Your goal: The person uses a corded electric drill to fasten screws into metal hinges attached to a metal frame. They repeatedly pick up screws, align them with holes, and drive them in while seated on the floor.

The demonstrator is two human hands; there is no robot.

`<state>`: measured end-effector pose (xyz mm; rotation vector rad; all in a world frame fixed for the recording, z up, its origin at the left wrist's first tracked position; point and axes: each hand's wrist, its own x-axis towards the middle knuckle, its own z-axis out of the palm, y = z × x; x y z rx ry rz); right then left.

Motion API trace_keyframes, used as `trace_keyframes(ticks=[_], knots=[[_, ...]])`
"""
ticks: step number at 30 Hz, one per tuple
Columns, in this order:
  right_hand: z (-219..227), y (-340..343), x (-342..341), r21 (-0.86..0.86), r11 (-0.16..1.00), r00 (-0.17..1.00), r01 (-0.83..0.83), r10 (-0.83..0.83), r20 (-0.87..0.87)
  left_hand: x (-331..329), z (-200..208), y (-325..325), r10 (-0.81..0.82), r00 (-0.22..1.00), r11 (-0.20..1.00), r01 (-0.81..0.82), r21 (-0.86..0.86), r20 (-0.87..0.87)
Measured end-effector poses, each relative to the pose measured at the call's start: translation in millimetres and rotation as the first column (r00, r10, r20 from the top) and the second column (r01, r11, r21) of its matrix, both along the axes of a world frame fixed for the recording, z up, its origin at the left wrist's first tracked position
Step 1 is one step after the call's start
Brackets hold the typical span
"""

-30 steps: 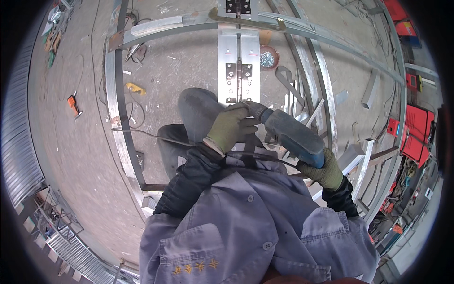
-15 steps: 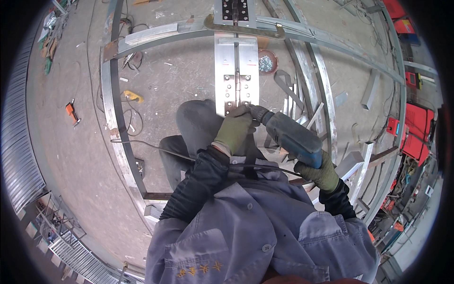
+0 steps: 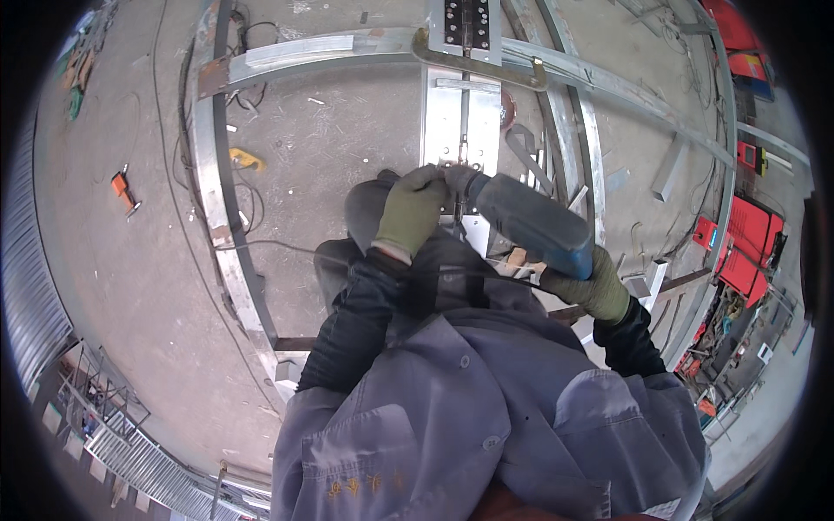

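My right hand (image 3: 599,291), in a green glove, grips the rear handle of a dark power drill (image 3: 534,221). The drill points left, its chuck over a metal hinge (image 3: 460,207). At the chuck's tip, the gloved fingers of my left hand (image 3: 411,208) are pinched together, and what they hold is too small to make out. The hinge is fixed along a bright metal strip (image 3: 441,117), partly covered by the drill and my left hand. Farther up the strip is another hinge with several dark screws (image 3: 466,24).
A hooked metal bar (image 3: 478,75) lies across the strip and the steel frame (image 3: 343,54). A reddish bowl (image 3: 508,110) is partly hidden behind the strip. On the floor left lie an orange tool (image 3: 124,193) and a yellow tool (image 3: 247,159). A cable (image 3: 282,246) crosses before me.
The drill tip and my left hand have moved farther up the hinge and toward its left side. The whole view has shifted, with the strip now farther right.
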<state>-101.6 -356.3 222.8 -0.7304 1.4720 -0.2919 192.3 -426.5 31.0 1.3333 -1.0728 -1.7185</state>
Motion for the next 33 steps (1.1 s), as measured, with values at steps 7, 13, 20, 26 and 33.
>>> trace_keyframes(ticks=[7, 13, 20, 26, 33], knots=[[-19, -28, -28, -0.073, 0.995, 0.98, 0.074, -0.059, 0.189, 0, 38, -33, 0.065, 0.987, 0.994, -0.051, -0.094, 0.147], [-69, 9, -62, -0.117, 0.977, 0.881, 0.178, -0.105, 0.46, -17, 25, -4, 0.112, 0.993, 0.991, -0.108, -0.073, 0.044], [-97, 63, -71, -0.069, 0.925, 0.77, 0.373, -0.268, 0.579, -40, 26, 24, -0.056, 0.948, 0.998, 0.065, -0.019, 0.314], [-103, 70, -82, -0.098, 0.843, 0.7, 0.529, -0.368, 0.612, -75, -11, 10, -0.31, 0.256, 0.844, 0.518, 0.141, 0.916], [-119, 70, -102, -0.048, 0.896, 0.714, 0.441, -0.318, 0.624, -65, -127, 19, -0.239, 0.138, 0.707, 0.704, 0.074, 0.961]])
